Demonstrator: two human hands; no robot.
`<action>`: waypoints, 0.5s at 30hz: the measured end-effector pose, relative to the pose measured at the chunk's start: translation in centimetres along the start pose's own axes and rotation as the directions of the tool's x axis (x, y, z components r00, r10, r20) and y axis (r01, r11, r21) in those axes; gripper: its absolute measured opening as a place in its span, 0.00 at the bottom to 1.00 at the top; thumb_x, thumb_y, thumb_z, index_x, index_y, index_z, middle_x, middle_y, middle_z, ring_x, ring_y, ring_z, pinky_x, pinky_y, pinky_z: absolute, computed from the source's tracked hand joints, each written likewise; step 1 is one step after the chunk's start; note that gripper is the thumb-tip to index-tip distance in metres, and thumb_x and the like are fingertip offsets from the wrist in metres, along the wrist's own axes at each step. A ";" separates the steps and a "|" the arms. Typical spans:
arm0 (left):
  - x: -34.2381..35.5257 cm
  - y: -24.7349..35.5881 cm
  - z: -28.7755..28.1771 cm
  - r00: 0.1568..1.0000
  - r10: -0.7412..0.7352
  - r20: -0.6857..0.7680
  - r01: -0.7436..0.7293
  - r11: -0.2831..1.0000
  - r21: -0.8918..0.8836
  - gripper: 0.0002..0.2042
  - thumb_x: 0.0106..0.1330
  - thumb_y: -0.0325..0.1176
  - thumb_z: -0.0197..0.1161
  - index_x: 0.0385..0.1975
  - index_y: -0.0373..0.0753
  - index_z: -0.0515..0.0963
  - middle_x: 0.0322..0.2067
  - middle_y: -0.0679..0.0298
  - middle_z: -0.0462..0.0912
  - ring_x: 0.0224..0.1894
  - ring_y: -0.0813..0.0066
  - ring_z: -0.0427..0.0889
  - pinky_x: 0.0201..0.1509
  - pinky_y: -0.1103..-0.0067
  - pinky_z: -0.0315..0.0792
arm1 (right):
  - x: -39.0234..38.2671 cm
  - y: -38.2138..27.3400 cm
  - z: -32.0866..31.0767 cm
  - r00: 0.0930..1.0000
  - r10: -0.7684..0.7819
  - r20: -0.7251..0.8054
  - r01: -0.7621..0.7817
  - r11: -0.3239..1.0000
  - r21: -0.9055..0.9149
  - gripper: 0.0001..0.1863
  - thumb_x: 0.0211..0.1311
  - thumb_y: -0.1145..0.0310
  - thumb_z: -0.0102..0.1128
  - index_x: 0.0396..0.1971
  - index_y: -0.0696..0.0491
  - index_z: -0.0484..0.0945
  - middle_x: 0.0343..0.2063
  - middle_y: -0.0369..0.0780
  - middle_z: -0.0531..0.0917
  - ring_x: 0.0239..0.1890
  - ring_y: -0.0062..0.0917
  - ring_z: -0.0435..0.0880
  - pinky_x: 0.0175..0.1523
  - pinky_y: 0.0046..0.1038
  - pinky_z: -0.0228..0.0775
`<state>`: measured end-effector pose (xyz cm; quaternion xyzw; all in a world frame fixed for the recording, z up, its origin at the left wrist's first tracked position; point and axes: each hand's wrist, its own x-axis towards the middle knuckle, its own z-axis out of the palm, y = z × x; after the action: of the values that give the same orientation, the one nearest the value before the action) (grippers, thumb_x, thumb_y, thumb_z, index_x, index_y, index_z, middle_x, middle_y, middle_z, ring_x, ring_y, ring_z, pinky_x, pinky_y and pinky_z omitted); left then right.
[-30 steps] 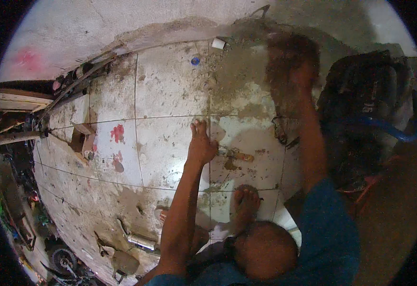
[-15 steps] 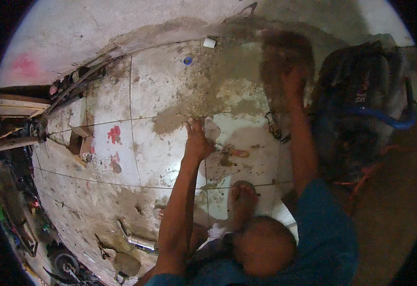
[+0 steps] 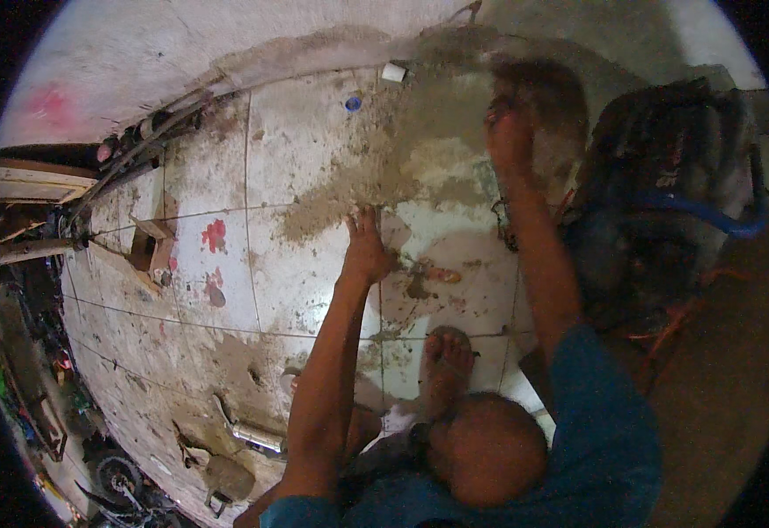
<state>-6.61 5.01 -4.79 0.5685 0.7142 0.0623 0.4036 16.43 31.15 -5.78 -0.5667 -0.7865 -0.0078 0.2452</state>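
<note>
Two bare grips above a tiled floor (image 3: 305,299), viewed from the wearer's head. The left grip (image 3: 367,255) is palm down, its fingers slightly apart and pointing away from the body; whether the palm bears on the tile cannot be told. The right grip (image 3: 509,145), farther out and to the right, is curled; blur and shade obscure its fingertips, so whether it is clamped on anything cannot be told. Grey mud (image 3: 442,132) coats the floor immediately left of the right grip and beyond the left grip, with a thinner smear (image 3: 314,216) reaching close to the left fingertips. A dark brown patch (image 3: 556,114) of unclear nature adjoins the right grip on its right side. An orange-handled tool (image 3: 442,275) lies just right of the left grip, apart from it. Beyond the left grip, near the wall (image 3: 314,22), are a small blue ring (image 3: 353,104) and a white block (image 3: 393,73). Well right of the right grip stands a dark bag (image 3: 657,150), crossed by a blue hose (image 3: 710,216). Left of the left grip are red stains (image 3: 215,236) and, farther left, a wooden piece (image 3: 153,229). A bare foot (image 3: 449,365) is nearer the body than either grip.
</note>
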 end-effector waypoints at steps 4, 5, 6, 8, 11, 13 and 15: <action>-0.8 -1.6 -0.3 0.999 -0.032 -0.002 0.032 0.999 0.026 0.53 0.58 0.41 0.72 0.76 0.28 0.41 0.76 0.38 0.41 0.79 0.42 0.32 0.82 0.59 0.31 | -4.1 -12.3 -1.5 0.970 -0.220 0.100 0.192 0.953 0.234 0.11 0.53 0.67 0.66 0.36 0.52 0.87 0.31 0.49 0.87 0.35 0.46 0.86 0.43 0.44 0.78; -0.9 -1.6 -0.7 0.999 -0.030 0.016 0.029 0.999 0.040 0.52 0.61 0.42 0.71 0.76 0.30 0.40 0.77 0.39 0.39 0.80 0.43 0.30 0.82 0.60 0.31 | -4.4 -13.8 -1.9 0.961 -0.173 0.217 0.084 0.927 0.364 0.10 0.54 0.67 0.66 0.36 0.52 0.87 0.31 0.49 0.87 0.35 0.46 0.86 0.43 0.43 0.78; -1.1 -1.3 -1.1 0.998 -0.040 0.047 0.038 0.999 0.038 0.53 0.60 0.42 0.72 0.76 0.30 0.40 0.77 0.38 0.40 0.80 0.44 0.31 0.82 0.60 0.32 | -5.0 -14.8 -1.9 0.930 -0.138 0.341 -0.042 0.881 0.471 0.10 0.55 0.66 0.66 0.36 0.52 0.87 0.31 0.49 0.87 0.35 0.46 0.87 0.43 0.43 0.78; -1.3 -0.3 -1.8 0.994 -0.058 0.098 0.055 0.998 0.033 0.55 0.57 0.42 0.74 0.76 0.30 0.40 0.77 0.38 0.41 0.80 0.45 0.31 0.82 0.60 0.32 | -4.4 -13.0 0.3 0.928 -0.032 0.370 -0.163 0.859 0.484 0.10 0.56 0.64 0.67 0.36 0.52 0.87 0.32 0.48 0.87 0.36 0.46 0.87 0.43 0.41 0.78; -1.0 -1.1 -1.5 0.998 -0.028 0.064 0.031 0.998 -0.055 0.54 0.52 0.43 0.73 0.73 0.22 0.47 0.76 0.38 0.45 0.79 0.39 0.36 0.82 0.56 0.30 | 3.2 -5.9 1.6 0.937 0.265 0.228 -0.319 0.916 0.244 0.10 0.58 0.64 0.66 0.37 0.51 0.87 0.35 0.47 0.88 0.36 0.44 0.88 0.43 0.40 0.78; -0.1 -1.3 -0.1 1.000 0.013 0.013 -0.013 1.000 -0.005 0.54 0.52 0.45 0.72 0.73 0.22 0.47 0.75 0.37 0.46 0.79 0.40 0.37 0.82 0.56 0.30 | 6.6 -2.2 3.1 0.939 0.249 0.236 -0.271 0.960 0.065 0.10 0.59 0.65 0.64 0.38 0.51 0.86 0.34 0.47 0.88 0.35 0.43 0.88 0.42 0.41 0.78; -0.1 -1.2 0.0 1.000 0.014 -0.020 -0.014 1.000 0.004 0.54 0.53 0.45 0.71 0.73 0.22 0.47 0.75 0.36 0.47 0.79 0.41 0.38 0.82 0.55 0.30 | 6.7 -2.5 4.9 0.969 0.141 0.202 -0.151 0.988 0.035 0.10 0.60 0.65 0.63 0.39 0.52 0.86 0.33 0.48 0.88 0.34 0.42 0.88 0.41 0.42 0.78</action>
<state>-7.47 4.53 -5.43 0.5738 0.7141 0.0693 0.3949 10.76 37.64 -6.75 -0.6147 -0.7632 0.0866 0.1793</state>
